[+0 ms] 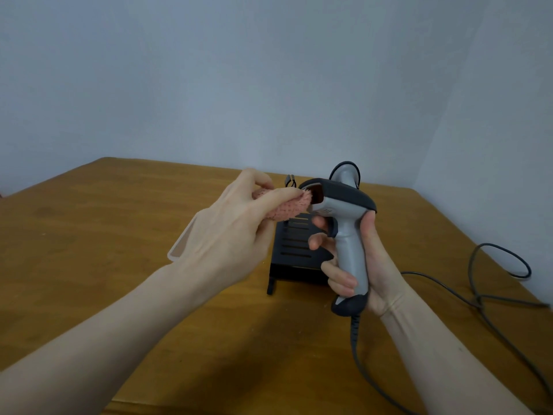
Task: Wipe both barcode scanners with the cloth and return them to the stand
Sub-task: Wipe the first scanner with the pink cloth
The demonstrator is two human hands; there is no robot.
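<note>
Above a wooden worktop (149,265), over a black slotted stand (294,250), a person's right hand (359,265) has its grip wrapped round the handle of a grey barcode scanner (344,223), held upright. The left hand (233,235) pinches a pink cloth (287,209) against the scanner's window. A second scanner (344,172) shows partly behind; cables (484,295) trail right.

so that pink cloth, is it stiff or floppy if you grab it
Probably floppy: the pink cloth bunches into a soft wad where the left hand pinches it. Its nubby, fuzzy surface suggests it grips rather than slips. It looks light, since fingertips alone hold it against the scanner.
</note>
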